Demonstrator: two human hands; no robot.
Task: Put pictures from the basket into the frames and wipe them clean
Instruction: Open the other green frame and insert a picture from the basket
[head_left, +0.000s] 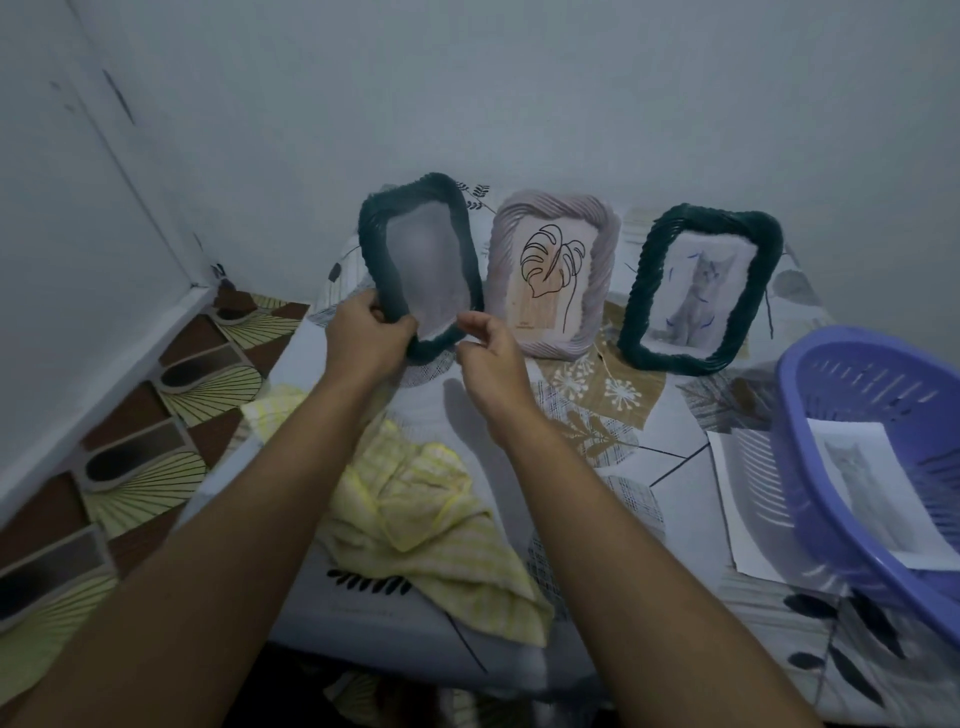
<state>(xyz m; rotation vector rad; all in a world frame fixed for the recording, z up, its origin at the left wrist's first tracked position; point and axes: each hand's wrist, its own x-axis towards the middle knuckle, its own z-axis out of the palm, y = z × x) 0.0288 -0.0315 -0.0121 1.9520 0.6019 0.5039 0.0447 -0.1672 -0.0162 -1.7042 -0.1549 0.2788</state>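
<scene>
My left hand (366, 335) grips the lower left corner of a dark green frame (415, 265), held upright and blurred, with a pale picture in it. Just right of that corner hovers my right hand (485, 345), fingers curled; whether it pinches anything is unclear. A lilac frame (553, 270) with a leaf drawing stands in the middle. Another dark green frame (698, 291) with a grey cat picture stands to its right. A yellow checked cloth (431, 525) lies crumpled under my arms. The purple basket (810, 467) at the right holds a cat picture (878, 483).
A loose sheet of paper (743, 525) lies under the basket's left side. The patterned tablecloth (623, 415) covers the table, which stands against a pale wall. A tiled floor (130, 457) runs along the table's left edge.
</scene>
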